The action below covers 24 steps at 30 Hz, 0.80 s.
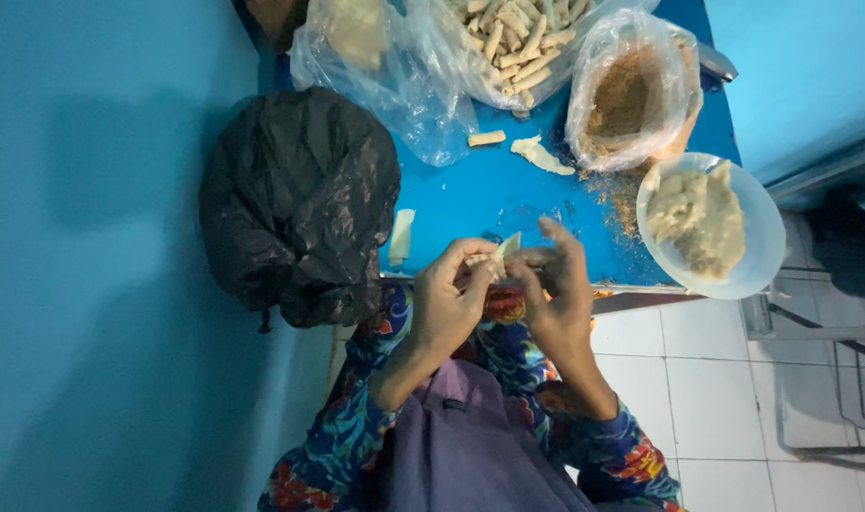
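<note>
The left hand [449, 296] and the right hand [554, 284] meet at the near edge of the blue surface [480, 194], fingertips pinched together on a small pale pastry wrapper [501, 252]. Both hands are grasping it; one corner of the wrapper sticks up between them, and the right index finger stands out straight towards 12 o'clock. The forearms come in from 6 o'clock in sleeves with a bright floral print.

At 9 o'clock from the hands, a folded pale strip of wrapper [401, 236] lies flat on the surface, just beside a large crumpled black plastic bag [300, 204] that overhangs the surface's left edge. At 12 o'clock lie a single finished roll [486, 138] and a loose scrap of dough [542, 155], near each other but apart. Beyond them, at the far edge, a clear plastic bag [518, 43] is heaped with many small finished rolls.

At 1 o'clock an open clear bag holds brown crumbly filling [627, 95], and crumbs of it are scattered over the surface below the bag. At 3 o'clock from the hands a pale round plate [760, 237] carries a pile of pale wrappers and juts over the surface's right corner. White floor tiles [717, 379] show below it.
</note>
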Each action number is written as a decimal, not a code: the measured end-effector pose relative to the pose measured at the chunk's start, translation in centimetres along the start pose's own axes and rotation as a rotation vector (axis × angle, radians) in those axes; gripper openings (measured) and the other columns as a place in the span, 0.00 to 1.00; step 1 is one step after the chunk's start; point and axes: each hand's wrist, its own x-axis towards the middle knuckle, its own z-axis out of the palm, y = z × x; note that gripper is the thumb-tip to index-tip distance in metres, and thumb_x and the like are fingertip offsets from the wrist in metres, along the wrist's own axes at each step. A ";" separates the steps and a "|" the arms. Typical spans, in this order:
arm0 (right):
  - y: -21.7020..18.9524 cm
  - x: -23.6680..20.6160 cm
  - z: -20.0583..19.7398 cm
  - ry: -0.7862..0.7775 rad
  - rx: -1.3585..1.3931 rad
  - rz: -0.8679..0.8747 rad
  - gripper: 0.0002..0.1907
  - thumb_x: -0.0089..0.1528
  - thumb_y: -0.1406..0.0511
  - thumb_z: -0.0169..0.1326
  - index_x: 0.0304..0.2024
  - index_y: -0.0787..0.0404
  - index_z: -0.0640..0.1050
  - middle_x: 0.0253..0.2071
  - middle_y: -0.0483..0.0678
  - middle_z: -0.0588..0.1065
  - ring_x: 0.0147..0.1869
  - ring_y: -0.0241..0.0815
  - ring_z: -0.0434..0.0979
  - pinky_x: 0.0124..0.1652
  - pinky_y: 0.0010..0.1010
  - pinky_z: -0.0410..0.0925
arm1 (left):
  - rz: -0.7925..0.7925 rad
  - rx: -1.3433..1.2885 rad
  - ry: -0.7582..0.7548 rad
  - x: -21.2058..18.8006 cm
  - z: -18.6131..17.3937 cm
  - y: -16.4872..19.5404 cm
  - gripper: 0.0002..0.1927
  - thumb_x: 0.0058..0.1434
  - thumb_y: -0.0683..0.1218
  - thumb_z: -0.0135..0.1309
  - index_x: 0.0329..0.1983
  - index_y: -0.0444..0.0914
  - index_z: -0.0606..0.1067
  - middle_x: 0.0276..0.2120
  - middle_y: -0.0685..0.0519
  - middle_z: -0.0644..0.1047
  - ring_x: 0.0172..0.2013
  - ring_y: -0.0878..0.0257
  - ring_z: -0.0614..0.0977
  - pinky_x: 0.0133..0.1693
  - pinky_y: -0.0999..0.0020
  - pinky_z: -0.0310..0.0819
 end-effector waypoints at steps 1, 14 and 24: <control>-0.1 0.1 0.0 0.017 0.134 0.064 0.33 0.67 0.78 0.51 0.73 0.62 0.57 0.47 0.54 0.76 0.51 0.43 0.80 0.52 0.37 0.78 | -0.010 -0.009 -0.002 0.0 0.0 -0.1 0.08 0.67 0.39 0.55 0.49 0.32 0.77 0.38 0.49 0.84 0.38 0.66 0.86 0.39 0.72 0.81; 1.2 2.3 -4.0 0.229 0.054 -0.019 0.32 0.67 0.79 0.55 0.72 0.63 0.61 0.43 0.50 0.74 0.48 0.40 0.78 0.50 0.29 0.73 | 0.129 0.271 0.114 1.8 -2.0 -0.7 0.04 0.67 0.39 0.56 0.43 0.35 0.75 0.35 0.49 0.81 0.33 0.60 0.84 0.34 0.65 0.78; -3.0 3.8 -3.6 -0.291 -0.699 -0.108 0.37 0.58 0.71 0.62 0.68 0.65 0.62 0.40 0.56 0.81 0.42 0.52 0.83 0.40 0.39 0.74 | 0.548 0.811 0.075 3.1 -4.4 -0.4 0.15 0.66 0.41 0.59 0.56 0.40 0.76 0.56 0.49 0.74 0.60 0.49 0.72 0.60 0.50 0.66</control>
